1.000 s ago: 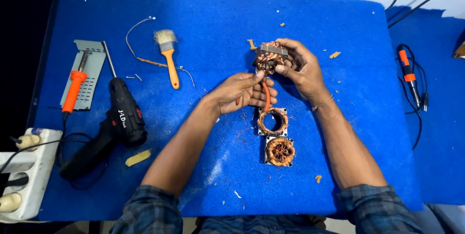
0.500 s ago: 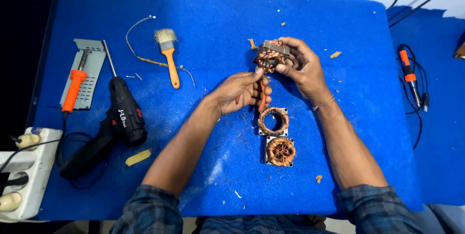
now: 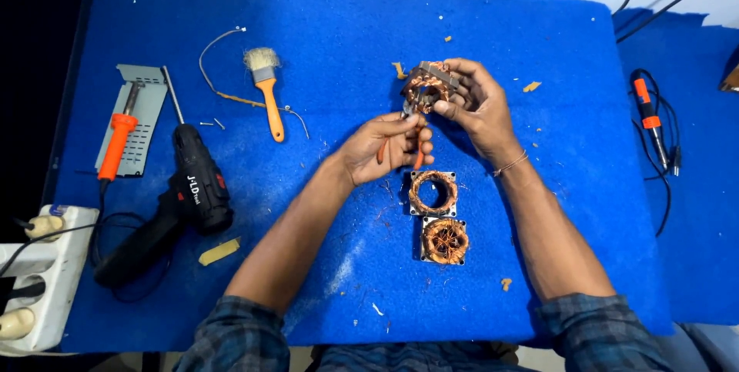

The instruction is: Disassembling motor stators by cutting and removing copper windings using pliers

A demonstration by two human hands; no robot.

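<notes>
Left hand: my left hand point(image 3: 389, 145), just below the stator point(image 3: 426, 88), closes on orange-handled pliers point(image 3: 416, 137), raised since a second ago, nose now at the copper.
Right hand: my right hand point(image 3: 477, 106) grips the stator.
Below stator: two wound cores point(image 3: 432, 192) rest untouched.

Counter point(image 3: 346, 41) covered in blue felt. Left of frame: black drill point(image 3: 181, 202), orange-handled screwdriver point(image 3: 117, 145) on grey plate point(image 3: 132, 129). Upper left of centre: paintbrush point(image 3: 267, 91). Lower centre: two copper-wound stators point(image 3: 433, 192) point(image 3: 444, 240). Scattered tan scraps.
</notes>
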